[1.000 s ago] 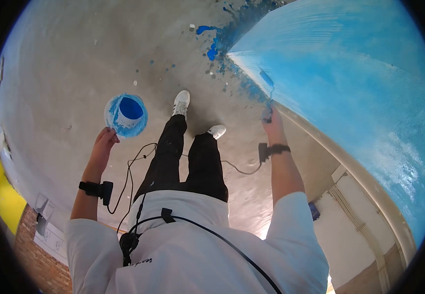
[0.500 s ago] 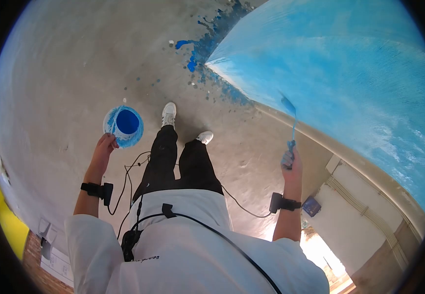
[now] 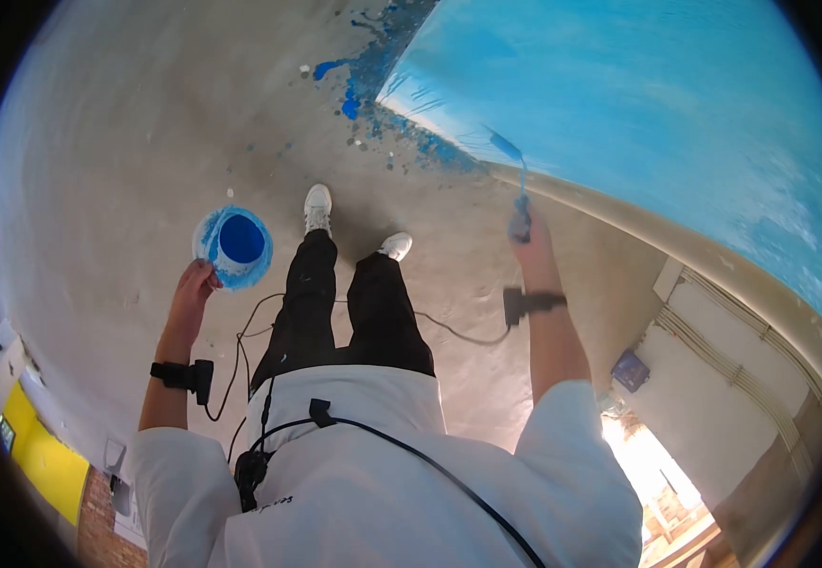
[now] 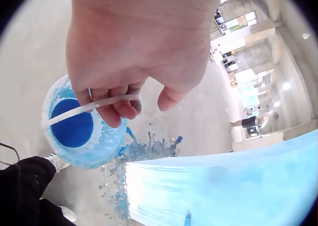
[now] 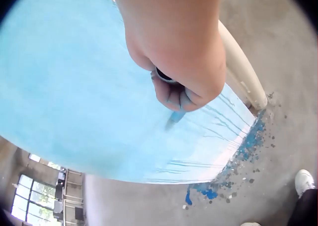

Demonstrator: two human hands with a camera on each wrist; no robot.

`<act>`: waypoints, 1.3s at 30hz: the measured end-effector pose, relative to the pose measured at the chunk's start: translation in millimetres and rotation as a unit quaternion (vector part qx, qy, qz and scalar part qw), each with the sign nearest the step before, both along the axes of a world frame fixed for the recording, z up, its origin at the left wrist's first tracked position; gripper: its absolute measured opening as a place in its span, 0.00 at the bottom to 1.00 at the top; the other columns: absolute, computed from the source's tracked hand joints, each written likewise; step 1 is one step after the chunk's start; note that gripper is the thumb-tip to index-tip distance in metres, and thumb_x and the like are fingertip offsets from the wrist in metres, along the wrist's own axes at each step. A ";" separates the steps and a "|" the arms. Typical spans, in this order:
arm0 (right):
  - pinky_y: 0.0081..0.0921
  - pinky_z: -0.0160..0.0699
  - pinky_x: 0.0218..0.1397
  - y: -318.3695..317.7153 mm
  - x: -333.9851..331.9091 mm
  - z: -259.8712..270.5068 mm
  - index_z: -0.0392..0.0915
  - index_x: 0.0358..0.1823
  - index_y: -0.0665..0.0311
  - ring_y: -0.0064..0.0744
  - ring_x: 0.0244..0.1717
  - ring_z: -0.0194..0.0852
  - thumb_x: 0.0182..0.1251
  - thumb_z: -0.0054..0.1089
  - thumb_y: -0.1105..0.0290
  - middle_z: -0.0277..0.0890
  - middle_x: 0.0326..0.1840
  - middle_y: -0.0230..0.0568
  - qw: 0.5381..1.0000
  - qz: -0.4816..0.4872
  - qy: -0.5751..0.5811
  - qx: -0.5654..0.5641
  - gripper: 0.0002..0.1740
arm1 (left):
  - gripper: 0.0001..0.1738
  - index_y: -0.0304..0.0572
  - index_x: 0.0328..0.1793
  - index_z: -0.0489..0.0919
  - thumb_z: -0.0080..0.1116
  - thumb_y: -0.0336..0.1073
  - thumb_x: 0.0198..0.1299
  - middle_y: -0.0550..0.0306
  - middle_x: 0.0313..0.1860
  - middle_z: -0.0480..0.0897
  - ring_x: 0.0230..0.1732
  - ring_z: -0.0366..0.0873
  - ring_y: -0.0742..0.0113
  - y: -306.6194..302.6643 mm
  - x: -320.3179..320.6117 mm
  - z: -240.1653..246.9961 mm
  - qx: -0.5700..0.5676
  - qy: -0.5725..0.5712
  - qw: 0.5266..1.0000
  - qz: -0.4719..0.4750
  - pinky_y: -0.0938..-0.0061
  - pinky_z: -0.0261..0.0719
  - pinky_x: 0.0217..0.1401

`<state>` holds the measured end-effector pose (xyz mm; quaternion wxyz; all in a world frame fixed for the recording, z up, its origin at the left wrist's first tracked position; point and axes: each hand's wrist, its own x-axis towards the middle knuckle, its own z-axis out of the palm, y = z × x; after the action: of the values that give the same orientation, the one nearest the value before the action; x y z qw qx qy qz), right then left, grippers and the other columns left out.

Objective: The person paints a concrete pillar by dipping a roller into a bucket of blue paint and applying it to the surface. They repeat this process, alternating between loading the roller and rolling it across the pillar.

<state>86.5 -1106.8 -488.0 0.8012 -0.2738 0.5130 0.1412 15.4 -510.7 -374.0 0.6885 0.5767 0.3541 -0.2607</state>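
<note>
My left hand [image 3: 195, 278] holds a bucket [image 3: 246, 278] of blue paint by its handle [image 4: 69, 115]; the fingers curl under this white strip in the left wrist view. Blue smears coat the bucket's wall, and deep blue paint [image 4: 72, 129] shows inside. On the other side, my right hand [image 3: 531, 240] grips the handle of a small paint roller [image 3: 505, 147]. The roller head overlaps the light blue wall [image 3: 638, 123] near its lower edge. In the right wrist view, paint-stained fingers [image 5: 174, 94] wrap round the handle, and the hand hides most of the roller.
Blue splashes [image 3: 349, 102] cover the concrete floor by the wall's corner. A pale ledge [image 3: 619, 216] runs along the wall's foot. Cables [image 3: 241, 350] from the wrist cameras hang beside my legs. Pipes [image 3: 714, 350] line a white panel at the right.
My right hand drew back toward my body with the roller, then reached forward again. The bucket stays in my left hand, and the head view has shifted.
</note>
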 end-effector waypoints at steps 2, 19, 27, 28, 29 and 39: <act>0.15 0.46 0.14 -3.6 -28.7 65.1 0.72 0.41 0.57 0.14 0.13 0.48 0.74 0.44 0.62 0.54 0.17 0.23 0.999 0.013 -0.034 -0.032 0.10 | 0.08 0.45 0.33 0.70 0.46 0.37 0.66 0.65 0.30 0.70 0.36 0.69 0.73 -4.0 -2.6 8.4 -0.013 0.013 1.000 0.000 0.76 0.66 0.49; 0.16 0.49 0.14 -10.7 33.8 -87.7 0.67 0.30 0.56 0.17 0.13 0.51 0.71 0.49 0.65 0.56 0.16 0.24 0.996 0.007 0.086 -0.032 0.10 | 0.07 0.44 0.36 0.71 0.47 0.37 0.65 0.65 0.30 0.68 0.36 0.68 0.73 -43.7 -17.9 0.3 0.017 0.003 1.000 -0.002 0.77 0.67 0.49; 0.17 0.48 0.15 -22.7 -60.3 85.5 0.71 0.39 0.57 0.16 0.13 0.51 0.71 0.49 0.64 0.56 0.18 0.24 0.997 -0.013 -0.047 -0.067 0.07 | 0.09 0.45 0.37 0.71 0.47 0.40 0.66 0.64 0.29 0.70 0.37 0.69 0.72 -54.0 -22.3 15.4 -0.033 -0.017 0.999 0.011 0.76 0.67 0.48; 0.17 0.48 0.15 -18.9 -60.0 86.6 0.72 0.40 0.57 0.16 0.14 0.51 0.71 0.49 0.64 0.56 0.19 0.25 0.996 -0.025 -0.036 -0.080 0.07 | 0.09 0.45 0.37 0.71 0.47 0.40 0.66 0.64 0.29 0.70 0.37 0.69 0.72 -55.1 -22.3 15.3 -0.031 -0.022 0.999 0.005 0.76 0.67 0.48; 0.17 0.48 0.15 -15.3 -55.8 76.5 0.72 0.40 0.57 0.16 0.14 0.51 0.71 0.49 0.64 0.56 0.19 0.25 0.996 -0.031 -0.039 -0.079 0.07 | 0.09 0.45 0.37 0.71 0.47 0.40 0.66 0.64 0.29 0.70 0.37 0.69 0.72 -57.1 -24.0 12.7 -0.031 -0.021 0.999 0.005 0.76 0.67 0.48; 0.17 0.48 0.14 -36.5 -23.5 -79.4 0.68 0.33 0.57 0.17 0.13 0.50 0.71 0.48 0.64 0.55 0.18 0.24 0.994 0.003 0.052 -0.092 0.08 | 0.08 0.45 0.37 0.70 0.44 0.38 0.67 0.64 0.30 0.69 0.38 0.68 0.72 -82.1 -22.3 0.0 0.004 0.002 1.000 -0.012 0.75 0.66 0.50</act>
<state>63.0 -1143.3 -567.4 0.7445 -0.3399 0.5640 0.1101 -6.9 -592.8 -373.9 0.6825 0.5826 0.3499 -0.2689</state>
